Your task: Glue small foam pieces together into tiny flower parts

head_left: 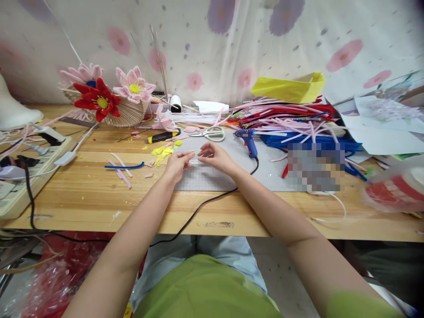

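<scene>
Hands meeting over the grey mat: left hand and right hand pinching a pale pipe cleaner between fingertips, finished flowers at ten o'clock, many pipe cleaners unused at two o'clock.

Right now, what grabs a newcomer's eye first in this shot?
Probably the red flower and pink flower in the fan-shaped basket at the back left, and the tangle of pipe cleaners at the back right. At centre, the left hand and right hand meet over a grey mat, pinching something small, with a blue glue gun just beyond.
</scene>
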{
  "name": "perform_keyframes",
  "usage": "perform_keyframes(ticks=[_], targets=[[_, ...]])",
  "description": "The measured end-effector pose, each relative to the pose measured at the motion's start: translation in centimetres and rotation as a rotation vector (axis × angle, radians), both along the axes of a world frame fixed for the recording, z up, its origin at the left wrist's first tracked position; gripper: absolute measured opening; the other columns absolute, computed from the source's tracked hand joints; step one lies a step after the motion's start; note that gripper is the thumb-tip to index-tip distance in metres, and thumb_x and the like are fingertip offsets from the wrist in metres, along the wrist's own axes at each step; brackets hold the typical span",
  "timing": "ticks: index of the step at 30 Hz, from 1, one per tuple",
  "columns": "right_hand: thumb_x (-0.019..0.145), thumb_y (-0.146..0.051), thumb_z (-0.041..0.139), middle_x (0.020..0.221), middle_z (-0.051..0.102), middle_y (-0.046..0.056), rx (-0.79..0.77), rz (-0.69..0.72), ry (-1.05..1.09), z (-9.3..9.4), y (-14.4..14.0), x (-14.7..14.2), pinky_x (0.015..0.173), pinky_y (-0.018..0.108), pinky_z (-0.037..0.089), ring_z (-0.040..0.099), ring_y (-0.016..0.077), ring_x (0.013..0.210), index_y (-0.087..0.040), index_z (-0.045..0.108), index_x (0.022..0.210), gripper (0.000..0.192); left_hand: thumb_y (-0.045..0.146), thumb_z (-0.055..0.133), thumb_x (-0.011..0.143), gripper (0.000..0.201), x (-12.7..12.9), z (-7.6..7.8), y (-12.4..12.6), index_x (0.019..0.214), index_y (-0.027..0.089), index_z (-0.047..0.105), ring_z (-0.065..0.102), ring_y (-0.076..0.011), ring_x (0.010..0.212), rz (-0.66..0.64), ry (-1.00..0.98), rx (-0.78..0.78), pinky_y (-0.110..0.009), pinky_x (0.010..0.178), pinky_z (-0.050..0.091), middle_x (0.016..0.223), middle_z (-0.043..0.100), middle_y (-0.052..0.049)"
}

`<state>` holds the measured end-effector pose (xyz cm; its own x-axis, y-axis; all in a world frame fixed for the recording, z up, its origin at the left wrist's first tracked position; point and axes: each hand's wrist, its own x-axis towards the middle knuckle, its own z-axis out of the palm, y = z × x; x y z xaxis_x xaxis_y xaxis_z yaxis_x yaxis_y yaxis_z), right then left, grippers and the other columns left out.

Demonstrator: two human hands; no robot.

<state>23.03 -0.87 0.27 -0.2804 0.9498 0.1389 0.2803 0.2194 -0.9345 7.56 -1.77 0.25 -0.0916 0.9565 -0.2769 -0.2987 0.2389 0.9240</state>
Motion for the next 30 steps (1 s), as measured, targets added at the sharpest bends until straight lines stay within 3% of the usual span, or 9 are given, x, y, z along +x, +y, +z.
perform_keyframes(ticks=[3, 8, 12, 17, 25, 30], targets=[[0.064, -0.030, 0.067, 0.078, 0.066, -0.001, 0.016, -0.032, 0.066, -1.4, 0.2, -1.4, 0.068, 0.028, 0.047, 0.061, 0.0124, 0.069, -0.021, 0.045, 0.086, 0.033, 0.021, 0.083, 0.048, 0.025, 0.0, 0.0, -0.2, 0.062, 0.011, 0.065, 0.041, -0.0032, 0.047, -0.049, 0.021, 0.005, -0.017, 0.045, 0.037, 0.052, 0.051, 0.004], [0.066, -0.029, 0.064, 0.068, 0.063, -0.004, 0.021, -0.086, 0.072, -2.2, 0.3, -1.2, 0.063, 0.026, 0.044, 0.059, 0.0113, 0.062, -0.021, 0.047, 0.078, 0.022, 0.032, 0.082, 0.052, 0.029, 0.1, 0.0, -0.4, 0.064, 0.011, 0.067, 0.042, -0.0050, 0.048, -0.125, 0.116, 0.025, -0.019, 0.042, 0.041, 0.054, 0.050, 0.002], [0.062, -0.026, 0.067, 0.065, 0.063, -0.006, -0.072, -0.105, 0.116, -2.1, 0.4, -0.7, 0.062, 0.026, 0.044, 0.056, 0.0106, 0.058, -0.022, 0.048, 0.078, 0.026, 0.041, 0.078, 0.058, 0.035, 0.2, 0.0, -0.4, 0.074, 0.011, 0.069, 0.042, -0.0047, 0.050, -0.106, 0.144, 0.040, -0.019, 0.040, 0.042, 0.066, 0.056, -0.001], [0.059, -0.026, 0.070, 0.064, 0.064, -0.006, -0.191, -0.093, 0.241, -2.1, 0.4, -0.7, 0.062, 0.026, 0.046, 0.058, 0.0106, 0.058, -0.022, 0.043, 0.082, 0.036, 0.032, 0.079, 0.055, 0.032, 0.4, -0.3, -0.5, 0.078, 0.012, 0.070, 0.041, -0.0054, 0.050, -0.153, 0.171, 0.089, -0.018, 0.039, 0.038, 0.060, 0.055, 0.001], [0.059, -0.024, 0.071, 0.065, 0.066, -0.006, -0.174, -0.048, 0.251, -2.3, 0.3, -0.8, 0.066, 0.027, 0.048, 0.060, 0.0105, 0.059, -0.022, 0.046, 0.080, 0.032, 0.032, 0.079, 0.054, 0.029, 0.6, -0.8, 0.0, 0.067, 0.013, 0.062, 0.042, -0.0053, 0.049, -0.041, 0.172, 0.078, -0.017, 0.039, 0.036, 0.057, 0.051, 0.004], [0.056, -0.028, 0.073, 0.064, 0.066, -0.006, -0.168, -0.058, 0.288, -2.6, 0.5, -0.6, 0.064, 0.027, 0.049, 0.059, 0.0105, 0.058, -0.021, 0.046, 0.079, 0.036, 0.045, 0.074, 0.062, 0.040, 0.5, -0.1, -0.2, 0.083, 0.014, 0.060, 0.047, -0.0048, 0.048, -0.045, 0.111, 0.072, -0.018, 0.040, 0.040, 0.070, 0.058, 0.001]])
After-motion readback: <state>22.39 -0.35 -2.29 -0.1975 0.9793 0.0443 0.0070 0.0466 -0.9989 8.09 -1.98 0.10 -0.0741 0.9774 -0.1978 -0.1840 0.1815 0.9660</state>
